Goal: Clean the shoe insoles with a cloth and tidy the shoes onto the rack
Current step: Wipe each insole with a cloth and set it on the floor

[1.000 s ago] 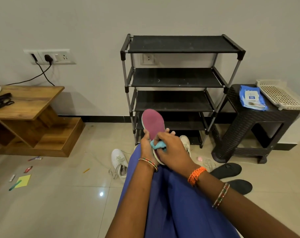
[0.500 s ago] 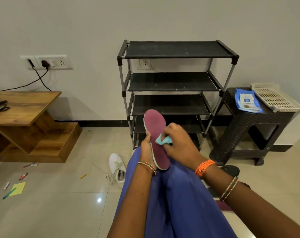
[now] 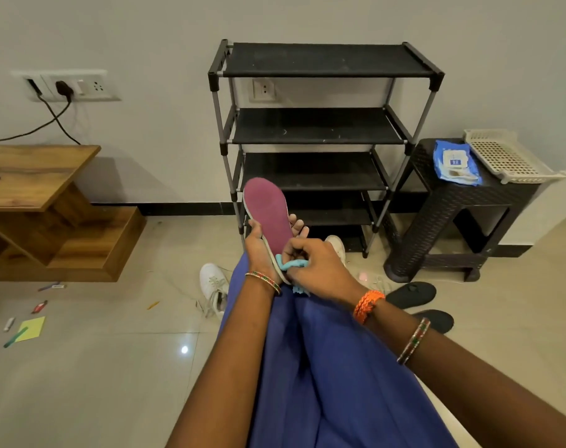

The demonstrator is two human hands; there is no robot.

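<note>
A maroon insole (image 3: 268,211) stands tilted above my lap, gripped round its lower half by my left hand (image 3: 260,250). My right hand (image 3: 317,270) pinches a light blue cloth (image 3: 291,265) against the insole's heel end. A black four-shelf shoe rack (image 3: 317,124) stands against the wall ahead, its shelves bare. One white sneaker (image 3: 213,286) lies on the floor left of my knee, and another white sneaker (image 3: 338,248) peeks out behind my right hand. Two black slippers (image 3: 411,294) lie on the floor to the right.
A dark wicker stool (image 3: 453,221) right of the rack carries a blue wipes packet (image 3: 454,163) and a white plastic tray (image 3: 508,156). A wooden side table (image 3: 42,202) stands at left. Small pens and a yellow note (image 3: 32,328) litter the floor at left.
My right hand slid the cloth down the insole from its middle to the heel end. The view also tilted down slightly.
</note>
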